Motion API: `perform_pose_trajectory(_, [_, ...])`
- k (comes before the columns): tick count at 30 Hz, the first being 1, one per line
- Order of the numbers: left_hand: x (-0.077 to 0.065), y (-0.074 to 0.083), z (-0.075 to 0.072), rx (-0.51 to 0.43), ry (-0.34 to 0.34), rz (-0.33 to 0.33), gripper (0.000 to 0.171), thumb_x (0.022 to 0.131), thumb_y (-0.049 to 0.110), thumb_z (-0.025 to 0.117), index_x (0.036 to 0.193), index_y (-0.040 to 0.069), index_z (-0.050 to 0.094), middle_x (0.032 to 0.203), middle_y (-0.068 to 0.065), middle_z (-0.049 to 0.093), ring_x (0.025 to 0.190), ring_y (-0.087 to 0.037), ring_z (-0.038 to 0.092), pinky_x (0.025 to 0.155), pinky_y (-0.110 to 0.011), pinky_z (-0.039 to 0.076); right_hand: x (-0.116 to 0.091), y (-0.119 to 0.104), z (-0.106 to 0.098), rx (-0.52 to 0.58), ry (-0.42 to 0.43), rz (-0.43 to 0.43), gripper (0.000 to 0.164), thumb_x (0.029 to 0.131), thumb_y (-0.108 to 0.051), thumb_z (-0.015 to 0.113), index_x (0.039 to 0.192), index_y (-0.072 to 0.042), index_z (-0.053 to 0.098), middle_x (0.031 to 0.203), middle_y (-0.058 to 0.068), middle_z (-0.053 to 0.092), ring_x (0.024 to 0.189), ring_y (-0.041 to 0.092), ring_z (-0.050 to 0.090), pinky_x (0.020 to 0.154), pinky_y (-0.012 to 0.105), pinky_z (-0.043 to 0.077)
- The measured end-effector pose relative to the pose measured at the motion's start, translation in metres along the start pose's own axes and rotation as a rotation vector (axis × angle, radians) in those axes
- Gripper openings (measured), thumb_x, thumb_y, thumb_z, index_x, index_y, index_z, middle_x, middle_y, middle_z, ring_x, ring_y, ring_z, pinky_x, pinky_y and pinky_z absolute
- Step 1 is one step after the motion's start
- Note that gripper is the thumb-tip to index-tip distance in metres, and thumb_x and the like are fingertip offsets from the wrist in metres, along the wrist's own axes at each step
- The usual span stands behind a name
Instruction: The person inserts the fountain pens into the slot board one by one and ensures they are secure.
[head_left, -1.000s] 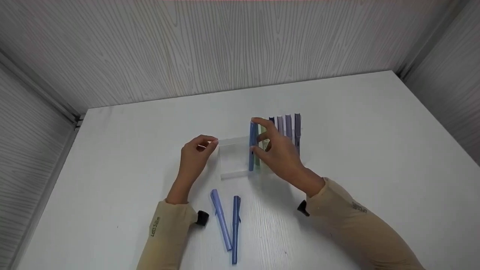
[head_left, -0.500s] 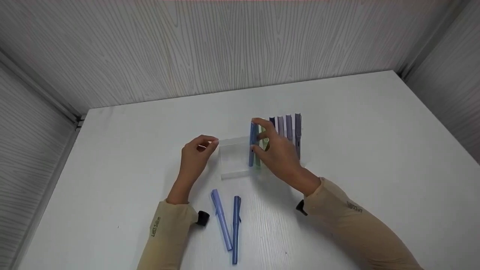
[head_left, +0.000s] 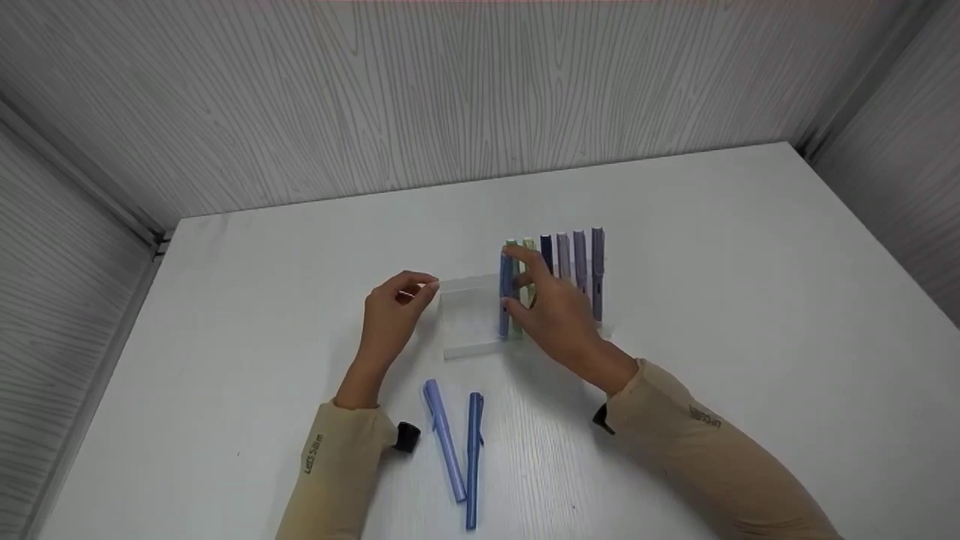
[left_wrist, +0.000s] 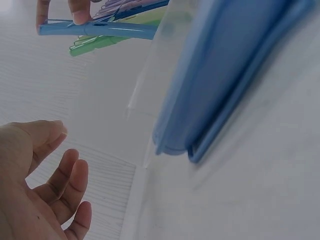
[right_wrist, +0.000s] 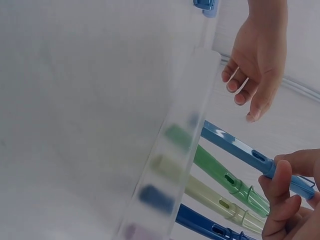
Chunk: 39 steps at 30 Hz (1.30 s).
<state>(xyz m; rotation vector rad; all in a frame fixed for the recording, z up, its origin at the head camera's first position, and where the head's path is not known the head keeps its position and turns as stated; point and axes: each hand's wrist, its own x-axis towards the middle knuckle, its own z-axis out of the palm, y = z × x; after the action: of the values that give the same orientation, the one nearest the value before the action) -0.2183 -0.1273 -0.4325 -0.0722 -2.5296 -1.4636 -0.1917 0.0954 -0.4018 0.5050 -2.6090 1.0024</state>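
Observation:
My right hand (head_left: 555,311) pinches a light blue pen (right_wrist: 235,145) between thumb and fingers. The pen stands upright at the left end of a row of pens, its lower end at the front strip of a clear plastic pen holder (head_left: 471,350). Beside it in the holder are a green pen (right_wrist: 220,172), a pale green pen (right_wrist: 206,197), a dark blue pen (head_left: 546,251) and several purple pens (head_left: 580,251). At the holder's left end is my left hand (head_left: 390,319), its fingers loosely bent and nothing between them in the left wrist view.
Nearer me on the white table (head_left: 225,337), a lilac pen (head_left: 444,442) and a blue pen (head_left: 473,461) lie side by side, their lower ends close together. A wood-grain panel (head_left: 465,90) rises behind the table, with more panels at both sides.
The light blue pen's lower end has drawn back to the holder's front strip, and its top has dropped slightly with my right hand. My left hand stays nearly still.

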Motion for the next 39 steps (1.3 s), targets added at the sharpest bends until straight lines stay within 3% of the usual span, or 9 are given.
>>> perform_pose_trajectory(15, [0.0, 0.0, 0.0, -0.001, -0.005, -0.008, 0.017, 0.091, 0.025, 0.068, 0.101, 0.013, 0.073, 0.086, -0.007, 0.07, 0.077, -0.015, 0.055, 0.065, -0.025, 0.043, 0.0, 0.0, 0.004, -0.064, -0.015, -0.022, 0.065, 0.084, -0.012, 0.074, 0.139, -0.02, 0.039, 0.097, 0.007, 0.073, 0.049, 0.008, 0.042, 0.047, 0.023, 0.037])
perform_pose_trajectory(22, [0.001, -0.003, -0.001, -0.028, -0.006, 0.046, 0.017, 0.091, 0.025, 0.068, 0.1, 0.012, 0.074, 0.088, -0.007, 0.071, 0.079, -0.017, 0.058, 0.068, -0.026, 0.045, 0.003, 0.0, 0.005, -0.128, -0.009, -0.059, 0.067, 0.084, -0.015, 0.075, 0.141, -0.017, 0.038, 0.092, 0.006, 0.072, 0.046, 0.007, 0.041, 0.043, 0.022, 0.034])
perform_pose_trajectory(32, [0.001, -0.003, -0.001, -0.022, -0.011, 0.002, 0.017, 0.091, 0.026, 0.068, 0.1, 0.013, 0.074, 0.087, -0.006, 0.071, 0.079, -0.016, 0.057, 0.066, -0.025, 0.045, 0.01, -0.003, 0.003, -0.094, -0.084, 0.032, 0.068, 0.087, -0.015, 0.072, 0.146, -0.018, 0.038, 0.082, 0.003, 0.065, 0.052, 0.01, 0.045, 0.047, 0.023, 0.037])
perform_pose_trajectory(39, [0.001, -0.004, -0.001, -0.04, -0.009, 0.02, 0.017, 0.091, 0.026, 0.068, 0.099, 0.013, 0.074, 0.087, -0.007, 0.071, 0.078, -0.017, 0.058, 0.065, -0.025, 0.045, 0.015, -0.002, 0.001, -0.099, -0.136, 0.081, 0.068, 0.089, -0.018, 0.069, 0.148, -0.023, 0.036, 0.078, 0.003, 0.065, 0.058, 0.012, 0.051, 0.051, 0.024, 0.04])
